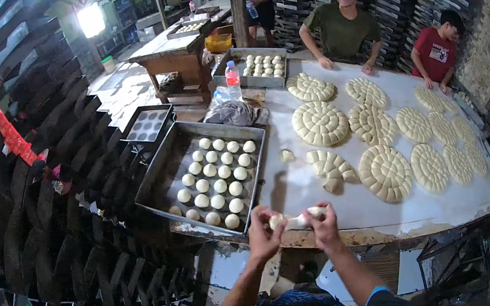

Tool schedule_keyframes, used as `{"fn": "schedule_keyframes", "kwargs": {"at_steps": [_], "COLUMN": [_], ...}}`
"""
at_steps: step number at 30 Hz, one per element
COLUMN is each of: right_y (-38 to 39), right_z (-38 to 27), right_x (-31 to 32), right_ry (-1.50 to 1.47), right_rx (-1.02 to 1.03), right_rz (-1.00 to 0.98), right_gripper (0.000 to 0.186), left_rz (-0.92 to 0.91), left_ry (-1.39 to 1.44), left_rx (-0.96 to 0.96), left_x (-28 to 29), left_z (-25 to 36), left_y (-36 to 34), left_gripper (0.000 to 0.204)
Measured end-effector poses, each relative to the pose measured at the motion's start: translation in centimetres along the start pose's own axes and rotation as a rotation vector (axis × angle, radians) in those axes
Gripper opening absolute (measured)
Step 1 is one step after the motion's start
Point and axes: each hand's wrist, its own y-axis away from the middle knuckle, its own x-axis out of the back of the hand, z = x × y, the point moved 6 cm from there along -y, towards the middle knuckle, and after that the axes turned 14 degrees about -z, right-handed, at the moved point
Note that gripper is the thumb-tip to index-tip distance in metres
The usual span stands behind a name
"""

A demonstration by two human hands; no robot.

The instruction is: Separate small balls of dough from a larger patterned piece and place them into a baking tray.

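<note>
Over the near edge of the pale work table [362,224], my left hand [262,236] and my right hand [323,228] each grip a lump of dough [277,220]. A thin stretched strand of the dough joins the two lumps. Both hands have their fingers curled round it. Just beyond my right hand lies a partly used coil of scored dough [333,169], with a small loose dough piece [287,155] to its left. Beside my left hand, a deep metal tray [146,195] holds several round dough balls [220,186], loosely set in rows.
Several scored dough rounds [386,172] cover the table's right side. Two people [345,24] [437,50] stand at its far side. Farther back are another tray of dough balls [264,66], a bottle [233,83] and a dark cloth [235,114]. Stacked metal pans [70,203] line the left.
</note>
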Motion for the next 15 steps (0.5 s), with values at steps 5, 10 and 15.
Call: {"fn": "schedule_keyframes", "kwargs": {"at_steps": [5,10,15], "right_y": [-3.1,2.6,-1.1], "right_z": [-3.4,2.7,-3.3], "right_x": [13.5,23.6,19.5], "right_ry": [0.061,0.959,1.519], "right_rx": [0.096,0.001,0.382], "right_rz": [0.344,-0.076,-0.555], "right_gripper": [0.023,0.026,0.027], "left_rz": [0.151,-0.427,-0.193], "left_ry": [-0.077,-0.846,-1.215], "left_rx": [0.074,-0.356,0.013], "left_x": [0.8,-5.6,-3.0], "left_z": [-1.9,-8.5,-12.2], "left_y": [-4.0,-2.5,-10.0], "left_gripper": [0.027,0.025,0.047]}}
